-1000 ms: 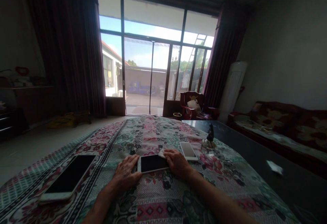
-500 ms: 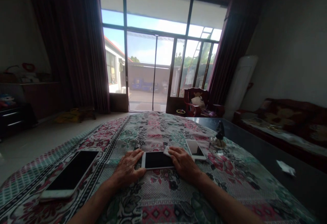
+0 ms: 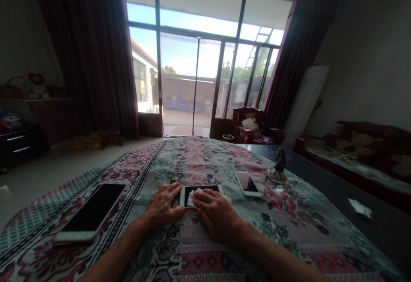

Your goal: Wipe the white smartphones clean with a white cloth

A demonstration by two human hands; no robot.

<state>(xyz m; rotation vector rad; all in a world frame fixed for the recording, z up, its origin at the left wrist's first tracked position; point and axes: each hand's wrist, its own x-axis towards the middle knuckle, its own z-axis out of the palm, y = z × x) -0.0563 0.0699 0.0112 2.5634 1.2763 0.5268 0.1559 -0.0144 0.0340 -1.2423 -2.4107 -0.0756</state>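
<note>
A white-framed smartphone with a dark screen point(image 3: 189, 189) lies sideways on the flowered cloth in front of me. My left hand point(image 3: 163, 205) grips its left end, with the thumb at the near corner and the fingers at the far one. Across the screen lies my right hand point(image 3: 217, 213), its fingers pressing a crumpled white tissue point(image 3: 192, 198) onto the glass. The hand hides much of the phone's near and right side. A smaller white phone point(image 3: 248, 184) rests to the right, and a larger white phone point(image 3: 93, 209) lies to the left.
A clear bottle with a black spray top point(image 3: 278, 168) stands at the right. Another crumpled tissue point(image 3: 360, 208) is on the dark tabletop point(image 3: 337, 187) beyond the patterned tablecloth point(image 3: 192, 162). A wooden armchair point(image 3: 250, 123) and a sofa point(image 3: 353, 140) stand farther back, near a glass door.
My right hand has slid the tissue leftward over the screen, from the right end toward the left part. My left hand keeps its grip. The view has shifted slightly.
</note>
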